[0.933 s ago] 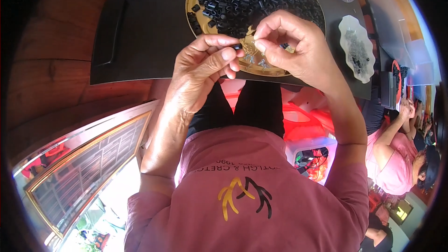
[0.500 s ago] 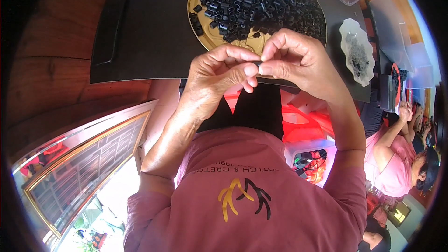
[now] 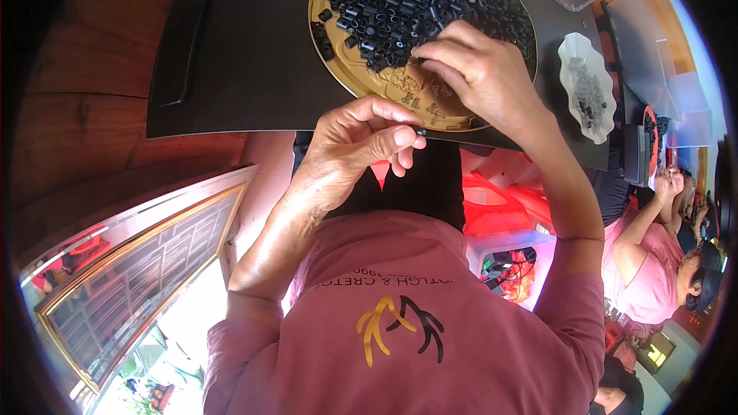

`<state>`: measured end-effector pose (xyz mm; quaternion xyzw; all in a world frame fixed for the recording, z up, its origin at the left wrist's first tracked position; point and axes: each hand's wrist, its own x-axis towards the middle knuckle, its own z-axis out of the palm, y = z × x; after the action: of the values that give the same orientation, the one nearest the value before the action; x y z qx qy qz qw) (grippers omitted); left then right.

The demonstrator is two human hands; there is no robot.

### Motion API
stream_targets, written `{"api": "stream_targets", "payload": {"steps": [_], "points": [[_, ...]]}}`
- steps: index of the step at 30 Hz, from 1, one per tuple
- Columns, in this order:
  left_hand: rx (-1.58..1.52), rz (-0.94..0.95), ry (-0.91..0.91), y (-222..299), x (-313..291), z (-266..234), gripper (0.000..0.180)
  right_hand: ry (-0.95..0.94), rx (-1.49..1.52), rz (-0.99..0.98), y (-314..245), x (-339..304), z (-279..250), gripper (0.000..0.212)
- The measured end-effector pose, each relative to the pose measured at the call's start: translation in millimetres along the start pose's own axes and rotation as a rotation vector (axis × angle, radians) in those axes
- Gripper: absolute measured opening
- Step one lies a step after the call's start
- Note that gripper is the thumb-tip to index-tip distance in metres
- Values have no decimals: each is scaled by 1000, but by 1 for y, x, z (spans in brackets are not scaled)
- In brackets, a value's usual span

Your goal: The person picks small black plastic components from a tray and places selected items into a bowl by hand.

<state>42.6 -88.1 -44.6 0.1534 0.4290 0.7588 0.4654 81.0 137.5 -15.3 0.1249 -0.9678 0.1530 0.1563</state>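
Observation:
In front of me a round golden tray (image 3: 364,83) holds a heap of small black tube-like plastic pieces (image 3: 407,8). My left hand (image 3: 357,138) is just off the tray's near edge, thumb and fingers pinching one small black piece (image 3: 420,131) whose end shows past the fingertips. Over the tray, my right hand (image 3: 488,73) reaches to the near edge of the heap. Its thumb and index finger close on a small dark piece, partly hidden by the fingers.
The tray stands on a dark table (image 3: 246,69). To its right is a white wavy-edged dish (image 3: 573,50) with tiny clear and black bits. Clear plastic bins line the far side. Another person in pink (image 3: 646,269) sits at the right. A framed panel (image 3: 146,284) leans at lower left.
My hands were together around a small black piece. The right hand has parted from the left and moved forward to the heap; the left has dropped slightly nearer me, still pinching a piece.

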Motion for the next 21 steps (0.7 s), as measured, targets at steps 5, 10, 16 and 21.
{"api": "stream_targets", "payload": {"steps": [5, 10, 16, 21], "points": [[-53, 44, 30, 9, -3, -4, 17, -20, -151, -36, -5, 1, 4, 12], [-241, 109, 39, 8, 2, -15, 15, -69, -305, -64, -17, 1, 1, 20], [-144, 159, 99, 13, 9, -13, 15, 60, -9, 22, -4, -4, 11, 15], [-142, 148, 108, 16, 15, -10, 17, -66, 792, 406, -14, -4, -12, 18]]}}
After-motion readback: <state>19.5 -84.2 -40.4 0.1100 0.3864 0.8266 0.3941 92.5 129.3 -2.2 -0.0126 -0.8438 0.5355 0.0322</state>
